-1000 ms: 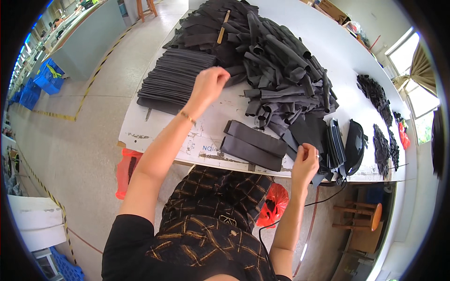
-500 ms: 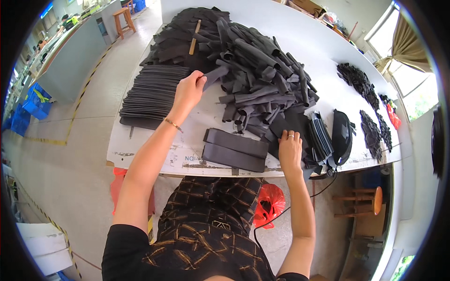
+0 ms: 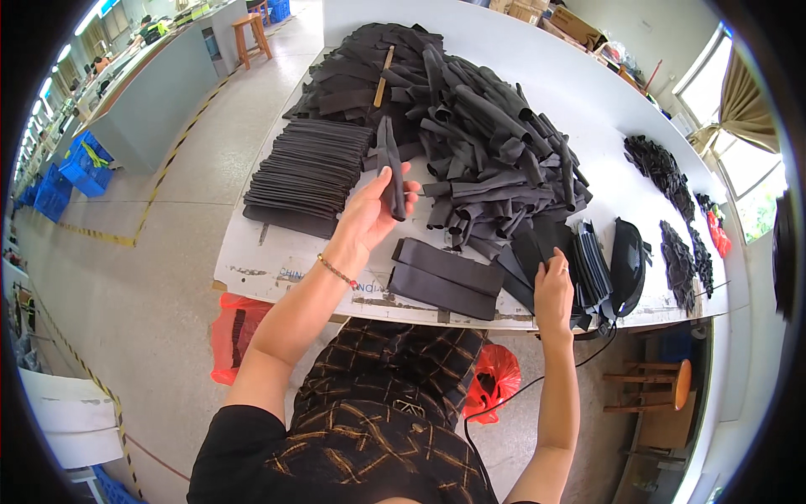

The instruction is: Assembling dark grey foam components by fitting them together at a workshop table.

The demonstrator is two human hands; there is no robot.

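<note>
Head view: left hand pinches long, folded black fabric strip. Right hand at flat black fabric sheet; grip unclear.

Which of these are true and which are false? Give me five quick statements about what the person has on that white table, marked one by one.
1. The left hand has a dark strip between its fingers. True.
2. The right hand is on the wooden stick. False: it is at the flat dark pieces to the person's right.
3. The wooden stick lies on heaped dark material. True.
4. The neat stack is right of the loose pile. False: it is on the left.
5. The window curtain hangs straight and loose. False: the curtain is gathered in at the middle.
</note>
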